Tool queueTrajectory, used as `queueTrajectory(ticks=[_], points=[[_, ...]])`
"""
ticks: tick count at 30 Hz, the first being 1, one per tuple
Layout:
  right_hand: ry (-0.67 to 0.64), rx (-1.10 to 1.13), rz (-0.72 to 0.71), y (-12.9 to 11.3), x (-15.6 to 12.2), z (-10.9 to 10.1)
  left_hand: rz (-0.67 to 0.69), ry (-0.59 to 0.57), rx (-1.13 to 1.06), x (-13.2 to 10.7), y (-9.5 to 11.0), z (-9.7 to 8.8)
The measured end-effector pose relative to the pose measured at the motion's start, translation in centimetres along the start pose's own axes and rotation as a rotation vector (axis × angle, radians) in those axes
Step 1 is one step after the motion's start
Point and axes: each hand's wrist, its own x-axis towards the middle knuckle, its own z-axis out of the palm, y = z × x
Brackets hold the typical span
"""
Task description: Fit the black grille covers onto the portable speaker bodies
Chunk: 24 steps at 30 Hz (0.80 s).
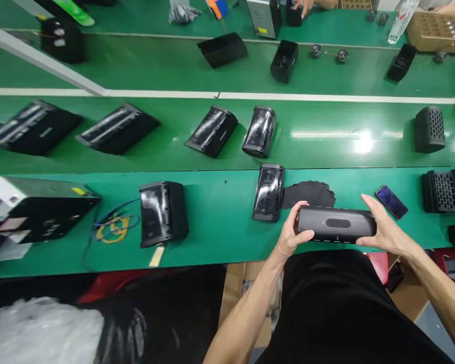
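Note:
Both my hands hold a black speaker point(333, 224) level above the near edge of the green bench, one hand at each end. My left hand point(292, 230) is closed on its left end, with the thumb along the near side. My right hand point(384, 227) grips the right end between spread thumb and fingers. An oval panel shows on the speaker's upturned face. Just behind it lies a black cloth point(309, 193). A second speaker with a glossy front point(268, 192) rests beside the cloth, left of my left hand. A phone point(391, 201) lies beyond my right hand.
More speakers point(259, 131) stand along the green conveyor point(326, 119). At left are a metal-cased device point(41, 207), coiled cables point(116, 225) and another speaker point(163, 213). Perforated housings point(445, 191) sit at right. Across the line, a person's hand point(305, 6) touches a black part.

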Motion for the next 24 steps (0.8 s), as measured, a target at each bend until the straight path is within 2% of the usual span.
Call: queueTrajectory(ticks=[3,8,10,12,14,16,19,24], points=[[0.028,0.231,0.126,0.9,-1.6,1.3,-0.02,0.018,0.0,-0.8,-0.7,-0.6],[0.114,0.335,0.224,0.4,-1.9,2.9,-0.083,0.068,0.012,-0.2,-1.8,-0.7],[0.047,0.434,0.344,0.4,-1.9,3.1,-0.187,0.095,0.002,0.1,-2.5,-0.6],[-0.05,0.542,0.445,0.7,-2.1,3.3,-0.359,0.11,-0.026,0.3,-3.2,-0.8],[-0.091,0.607,0.461,1.1,-2.8,3.6,-0.501,0.128,-0.063,0.3,-3.8,-1.1],[-0.065,0.609,0.431,1.4,-3.4,4.2,-0.539,0.164,-0.092,0.2,-4.4,-1.4],[-0.042,0.581,0.427,1.8,-3.7,4.8,-0.508,0.234,-0.111,0.2,-5.1,-1.4],[-0.181,0.41,0.428,3.9,-3.2,4.1,-0.533,0.271,-0.044,1.5,-5.1,-1.1]])
